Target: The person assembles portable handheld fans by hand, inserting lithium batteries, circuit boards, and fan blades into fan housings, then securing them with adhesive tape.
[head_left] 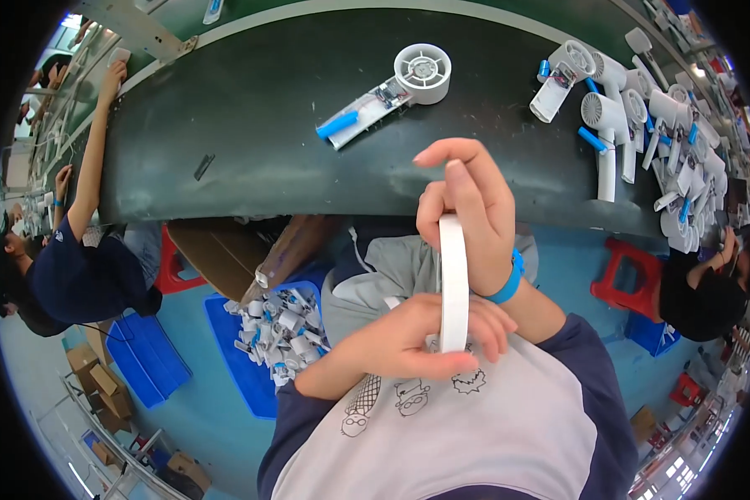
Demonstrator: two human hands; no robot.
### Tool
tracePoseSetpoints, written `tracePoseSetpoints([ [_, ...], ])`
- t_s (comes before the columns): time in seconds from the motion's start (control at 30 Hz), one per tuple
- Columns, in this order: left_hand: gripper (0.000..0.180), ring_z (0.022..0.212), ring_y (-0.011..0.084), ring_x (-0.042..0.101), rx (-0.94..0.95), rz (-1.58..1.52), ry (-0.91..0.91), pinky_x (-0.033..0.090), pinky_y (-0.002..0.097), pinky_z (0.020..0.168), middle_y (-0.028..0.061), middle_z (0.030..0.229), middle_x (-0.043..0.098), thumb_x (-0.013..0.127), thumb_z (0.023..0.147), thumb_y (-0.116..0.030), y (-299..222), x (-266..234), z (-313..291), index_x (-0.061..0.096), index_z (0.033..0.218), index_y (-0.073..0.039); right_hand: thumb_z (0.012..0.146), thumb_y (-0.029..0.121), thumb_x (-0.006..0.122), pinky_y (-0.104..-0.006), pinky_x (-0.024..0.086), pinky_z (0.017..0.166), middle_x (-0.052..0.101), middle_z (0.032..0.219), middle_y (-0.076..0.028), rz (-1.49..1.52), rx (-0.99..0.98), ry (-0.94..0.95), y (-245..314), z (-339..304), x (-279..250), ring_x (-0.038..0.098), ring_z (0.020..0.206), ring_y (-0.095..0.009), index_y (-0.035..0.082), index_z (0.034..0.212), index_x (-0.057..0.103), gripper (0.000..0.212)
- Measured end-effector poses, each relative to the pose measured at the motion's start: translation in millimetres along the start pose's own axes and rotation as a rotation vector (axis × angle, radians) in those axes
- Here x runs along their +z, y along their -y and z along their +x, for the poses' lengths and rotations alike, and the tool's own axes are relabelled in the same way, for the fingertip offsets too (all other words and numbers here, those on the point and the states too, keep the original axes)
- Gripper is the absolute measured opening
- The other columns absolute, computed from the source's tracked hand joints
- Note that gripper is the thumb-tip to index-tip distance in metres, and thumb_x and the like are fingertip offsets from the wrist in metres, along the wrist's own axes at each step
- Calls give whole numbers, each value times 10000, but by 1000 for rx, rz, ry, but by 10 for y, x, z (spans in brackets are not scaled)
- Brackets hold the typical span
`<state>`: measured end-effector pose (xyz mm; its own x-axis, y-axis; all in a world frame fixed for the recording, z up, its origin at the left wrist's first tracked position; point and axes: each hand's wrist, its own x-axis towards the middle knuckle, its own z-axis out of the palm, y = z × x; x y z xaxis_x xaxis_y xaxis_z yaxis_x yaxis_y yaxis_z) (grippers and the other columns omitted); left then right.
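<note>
Holding a flat white ring of tape, seen edge-on [453, 283], both hands work close to the chest over a white shirt with cartoon prints [442, 417]. Left hand [408, 337] cups the lower end of the ring, fingers curled loosely round it, thumb underneath; it grips the ring but not tightly. Right hand [467, 212] pinches the upper end, index finger arched up and half open, the other fingers closed against the rim; a blue wristband [510, 279] sits on that wrist. The ring stands upright between the two hands, above the lap, short of the bench edge.

Risks, as I judge them: the hold is only at the rim, so the ring could slip and fall toward the blue plastic bin of small white parts [279, 333] by the left knee. If a loose end is being picked, it may tear or stick to itself; no free end is visible.

Further out, the dark green bench mat [250, 125] carries a white round-headed fan body with open handle and blue cell [392, 92], well apart from the hands. A heap of similar white fan housings [642, 125] lies far right. A co-worker's arm [92, 142] reaches onto the bench at far left.
</note>
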<state>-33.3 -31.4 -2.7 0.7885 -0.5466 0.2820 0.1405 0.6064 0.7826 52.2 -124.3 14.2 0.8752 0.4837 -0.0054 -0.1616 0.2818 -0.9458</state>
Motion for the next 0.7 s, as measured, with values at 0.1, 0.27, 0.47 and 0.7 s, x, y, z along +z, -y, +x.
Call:
tracePoseSetpoints([
  [0.1,380,1128,333,544,-13,311,-11,425,446,962,129,1095,606,714,767,-115,69,33,-125,563,1104,-24,1015,223,350,-221,266,396,455,479,-38,176,85,-96,-72,-2,11,357,392,-66,46,1043,461,210],
  [0.27,425,1165,308,494,-135,448,20,381,407,996,139,1180,532,695,785,-112,-117,19,-230,517,1161,-21,1016,221,344,-212,265,402,458,493,-37,124,103,-9,-129,-38,17,366,401,-60,37,1061,455,220],
  [0.47,470,1068,289,547,-225,-199,-90,353,425,1008,125,1041,585,670,828,-169,-301,-105,-256,457,1206,13,1005,159,333,-197,272,426,465,519,-23,-182,-85,-6,-216,-52,74,353,435,-40,14,1052,462,199],
  [0.7,219,700,219,625,-46,-323,-361,378,392,898,41,645,579,633,825,-188,-155,-154,-492,425,841,-121,900,76,518,-273,442,684,557,841,-77,-659,-454,174,-343,654,284,522,731,-173,14,1056,580,179],
])
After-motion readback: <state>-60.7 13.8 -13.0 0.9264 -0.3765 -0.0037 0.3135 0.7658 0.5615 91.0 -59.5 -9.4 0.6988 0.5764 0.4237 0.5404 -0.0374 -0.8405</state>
